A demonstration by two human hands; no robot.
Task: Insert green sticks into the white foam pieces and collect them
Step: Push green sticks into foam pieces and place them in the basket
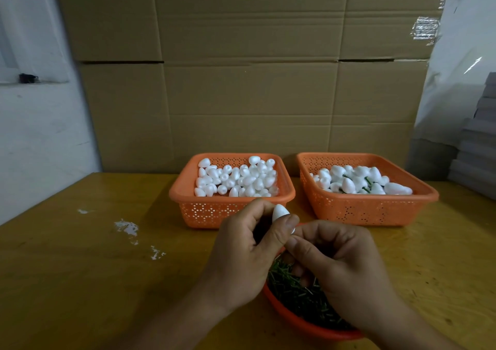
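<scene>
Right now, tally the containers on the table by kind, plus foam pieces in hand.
Orange perforated plastic baskets: 2
Red round plastic bowl of green sticks: 1
White foam piece held in left hand's fingers: 1
Total: 4

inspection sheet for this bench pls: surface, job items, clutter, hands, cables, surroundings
Surface: yellow-brown wooden table, with white patches left of centre.
Job's things: left orange basket holds plain white foam pieces; right orange basket holds foam pieces with green sticks; red bowl near the person holds loose green sticks.
Clutter: nothing seen beyond the patches.
Hands: left hand pinches one foam piece; right hand, fingers curled, meets it over the bowl; any stick held is hidden.
Cables: nothing seen.
Surroundings: cardboard boxes behind; white wall left; grey stack right.
</scene>
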